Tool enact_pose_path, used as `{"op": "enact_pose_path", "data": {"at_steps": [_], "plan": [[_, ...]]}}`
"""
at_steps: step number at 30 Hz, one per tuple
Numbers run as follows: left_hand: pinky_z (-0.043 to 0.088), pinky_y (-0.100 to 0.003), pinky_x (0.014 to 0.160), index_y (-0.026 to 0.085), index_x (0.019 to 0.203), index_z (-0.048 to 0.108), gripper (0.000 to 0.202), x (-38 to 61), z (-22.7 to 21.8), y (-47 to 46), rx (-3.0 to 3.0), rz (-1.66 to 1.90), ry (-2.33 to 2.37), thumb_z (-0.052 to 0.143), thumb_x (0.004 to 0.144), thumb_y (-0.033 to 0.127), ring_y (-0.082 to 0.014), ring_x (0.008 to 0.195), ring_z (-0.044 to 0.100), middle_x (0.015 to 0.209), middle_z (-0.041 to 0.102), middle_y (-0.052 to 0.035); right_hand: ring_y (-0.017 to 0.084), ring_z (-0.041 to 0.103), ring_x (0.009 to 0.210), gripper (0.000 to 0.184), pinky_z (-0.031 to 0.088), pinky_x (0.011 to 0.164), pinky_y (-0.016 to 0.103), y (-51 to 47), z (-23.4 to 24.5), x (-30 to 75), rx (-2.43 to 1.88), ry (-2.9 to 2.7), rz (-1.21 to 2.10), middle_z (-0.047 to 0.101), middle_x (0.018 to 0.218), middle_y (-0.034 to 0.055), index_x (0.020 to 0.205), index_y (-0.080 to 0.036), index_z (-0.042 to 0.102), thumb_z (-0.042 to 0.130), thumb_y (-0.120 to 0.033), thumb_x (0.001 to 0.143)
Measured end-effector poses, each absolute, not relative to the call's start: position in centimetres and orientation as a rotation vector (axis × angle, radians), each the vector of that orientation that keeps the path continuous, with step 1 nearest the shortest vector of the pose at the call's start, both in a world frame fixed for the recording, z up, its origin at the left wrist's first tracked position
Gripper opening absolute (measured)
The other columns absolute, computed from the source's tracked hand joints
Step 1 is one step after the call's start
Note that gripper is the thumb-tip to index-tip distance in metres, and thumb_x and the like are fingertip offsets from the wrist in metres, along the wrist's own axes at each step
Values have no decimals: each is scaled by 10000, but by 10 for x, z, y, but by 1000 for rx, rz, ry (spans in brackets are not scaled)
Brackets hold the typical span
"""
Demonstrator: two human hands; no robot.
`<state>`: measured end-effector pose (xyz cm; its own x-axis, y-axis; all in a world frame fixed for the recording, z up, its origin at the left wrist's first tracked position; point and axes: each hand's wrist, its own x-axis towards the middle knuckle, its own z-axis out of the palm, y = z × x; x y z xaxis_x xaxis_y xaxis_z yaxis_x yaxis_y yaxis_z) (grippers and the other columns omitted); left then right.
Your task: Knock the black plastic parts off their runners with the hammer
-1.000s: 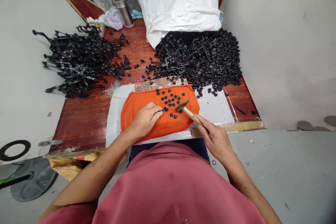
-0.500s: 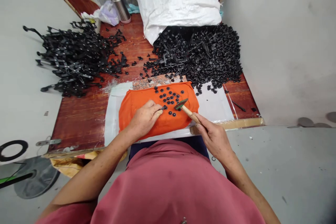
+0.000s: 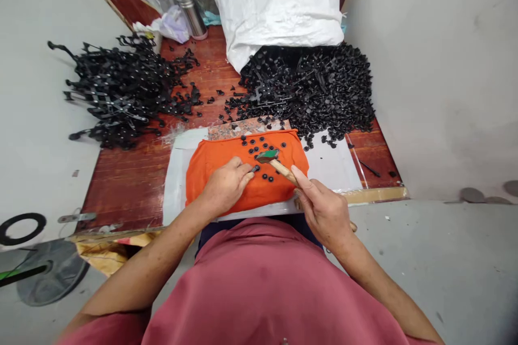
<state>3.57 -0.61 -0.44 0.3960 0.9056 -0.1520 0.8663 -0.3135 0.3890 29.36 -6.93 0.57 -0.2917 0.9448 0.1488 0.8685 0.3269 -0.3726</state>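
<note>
My left hand point(image 3: 225, 186) rests on an orange cloth point(image 3: 214, 164) and pinches a small black round part point(image 3: 256, 168) between thumb and forefinger. My right hand point(image 3: 324, 210) grips the wooden handle of a small hammer point(image 3: 279, 166), whose green head point(image 3: 267, 155) hovers just above the pinched part. Several more black round parts point(image 3: 265, 146) lie scattered on the cloth beyond the hammer head. The cloth lies on a white board point(image 3: 332, 164).
A large heap of black parts point(image 3: 311, 89) lies at the back right before a white sack point(image 3: 275, 0). A tangle of black plastic frames point(image 3: 117, 91) spreads at the left over the red-brown wooden board point(image 3: 129, 183). A metal flask point(image 3: 192, 13) stands at the back.
The hammer head has swung left and sits over the part pinched by my left hand. My right hand has shifted slightly left. My left hand stays on the cloth.
</note>
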Motion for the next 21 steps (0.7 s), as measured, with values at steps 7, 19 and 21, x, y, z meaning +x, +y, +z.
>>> {"op": "enact_pose_path", "data": {"at_steps": [7, 19, 21], "plan": [[474, -319, 789, 165, 1003, 711, 337, 35, -10, -8, 2271, 152, 1529, 411, 1058, 309, -199, 851, 601, 941, 584, -66, 157, 631, 637, 480, 418, 583, 268, -69, 6, 287, -1667, -2330, 115, 689, 825, 25, 1565, -265, 475, 411, -263, 1089], [460, -322, 795, 168, 999, 711, 316, 39, -9, -7, 2223, 157, 1542, 428, 1049, 300, -209, 871, 600, 938, 585, -64, 217, 753, 988, 444, 584, 824, 306, -54, 7, 288, -1657, -2061, 543, 739, 1288, 59, 1509, -246, 526, 447, -293, 1075], [459, -327, 789, 163, 1017, 712, 320, 41, -8, -6, 2231, 123, 1549, 426, 1049, 303, -216, 879, 603, 946, 587, -70, 211, 744, 1041, 442, 583, 870, 305, -52, 11, 288, -1603, -2021, 605, 714, 1341, 48, 1510, -259, 525, 447, -290, 1076]]}}
